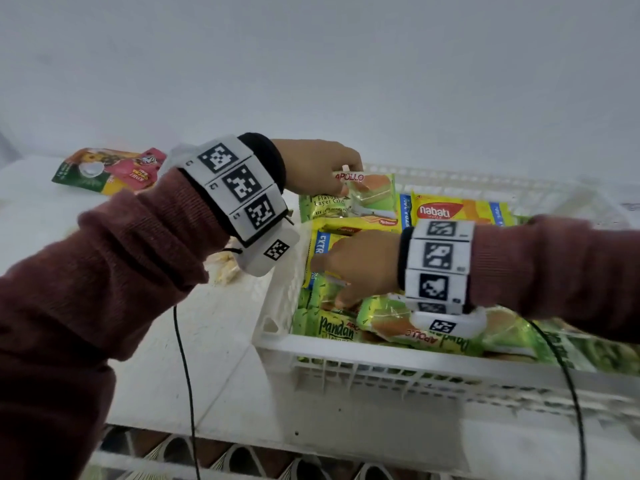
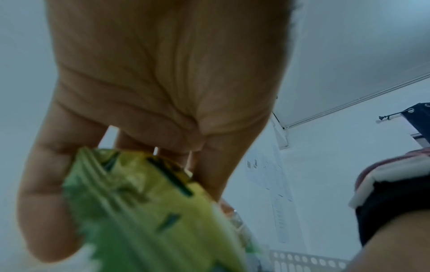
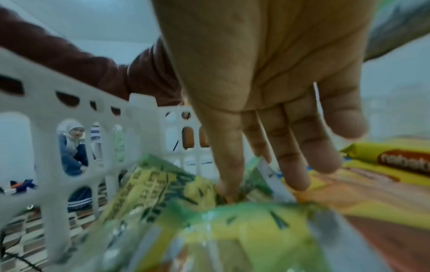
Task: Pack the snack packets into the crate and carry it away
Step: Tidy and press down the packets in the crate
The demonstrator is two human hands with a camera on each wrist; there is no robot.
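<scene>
While the left hand (image 1: 317,165) pinches a green Apollo packet (image 1: 360,199), the right hand's (image 1: 360,268) straight fingers press packets in the white crate (image 1: 346,355).

The left hand (image 1: 317,164) is raised, back upward, with fingers (image 2: 44,193) and thumb curled in a pinch. The right hand (image 1: 360,265) lies lower, fingers (image 3: 300,147) extended and slightly spread, pointing down. Both forearms wear maroon knitted sleeves (image 1: 114,258).

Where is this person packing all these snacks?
Probably an ordinary room indoors, not a shop: a white crate on a white table, a curtain on a rod, a patterned floor.
</scene>
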